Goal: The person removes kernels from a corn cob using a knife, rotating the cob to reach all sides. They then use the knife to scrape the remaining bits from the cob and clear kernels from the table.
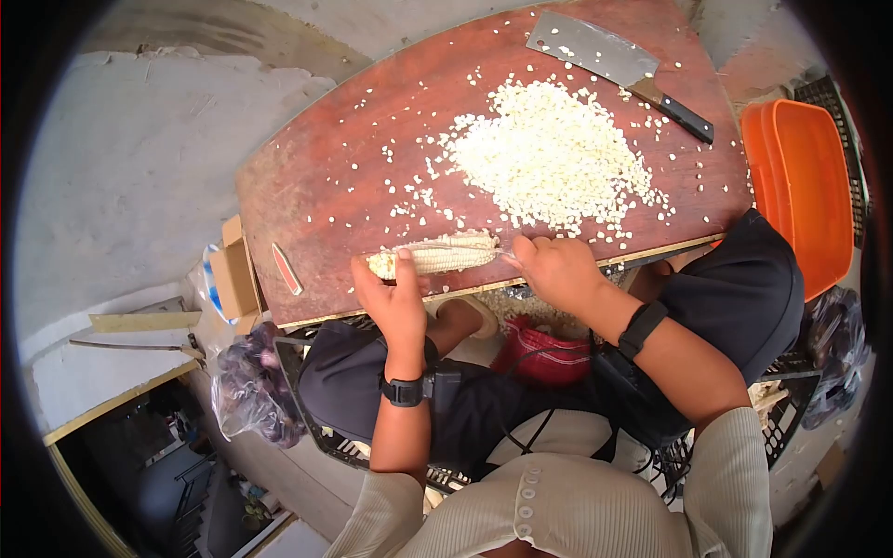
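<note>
A pale ear of corn lies sideways over the near edge of the red-brown board, its rows of kernels still on. My left hand grips its left end, thumb on top and fingers wrapped around. At the other end, my right hand is closed in a pinch on thin pale strands that look like corn silk. Its fingertips are partly hidden. Just beyond both hands, a large heap of loose white kernels is spread on the board, with stray ones scattered around.
A cleaver with a black handle lies at the board's far right. On the left is a small red-and-white object. An orange plastic tub stands at right, a cardboard box at left. Below sits a red sack.
</note>
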`<action>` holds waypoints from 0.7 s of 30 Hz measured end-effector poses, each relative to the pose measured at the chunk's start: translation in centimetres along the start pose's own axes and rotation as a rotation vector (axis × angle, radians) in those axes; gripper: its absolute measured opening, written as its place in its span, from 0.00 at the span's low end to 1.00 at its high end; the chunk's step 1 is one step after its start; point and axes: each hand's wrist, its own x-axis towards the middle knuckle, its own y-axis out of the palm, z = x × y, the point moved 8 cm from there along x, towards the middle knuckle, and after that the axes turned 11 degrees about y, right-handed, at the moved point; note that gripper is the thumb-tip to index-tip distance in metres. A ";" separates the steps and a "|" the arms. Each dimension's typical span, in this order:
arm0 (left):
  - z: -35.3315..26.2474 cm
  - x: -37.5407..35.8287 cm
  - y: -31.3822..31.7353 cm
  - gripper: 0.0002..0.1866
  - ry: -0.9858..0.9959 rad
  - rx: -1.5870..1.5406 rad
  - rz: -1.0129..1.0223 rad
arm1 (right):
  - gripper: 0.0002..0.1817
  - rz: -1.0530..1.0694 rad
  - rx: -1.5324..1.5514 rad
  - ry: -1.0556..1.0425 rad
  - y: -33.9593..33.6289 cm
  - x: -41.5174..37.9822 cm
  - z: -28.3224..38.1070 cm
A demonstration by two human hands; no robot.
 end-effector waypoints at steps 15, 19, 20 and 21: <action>-3.3 -1.6 0.8 0.10 0.559 0.412 0.029 | 0.15 0.184 0.344 0.336 -0.1 1.0 1.2; -2.3 -0.8 0.6 0.12 0.340 0.288 0.006 | 0.15 0.169 0.469 0.319 0.3 1.2 1.4; -1.2 -0.9 0.2 0.13 0.207 0.201 -0.003 | 0.15 0.180 0.492 0.291 0.6 1.1 1.4; -1.0 -0.7 -0.2 0.14 0.090 0.115 -0.014 | 0.15 0.178 0.521 0.256 0.3 1.2 1.5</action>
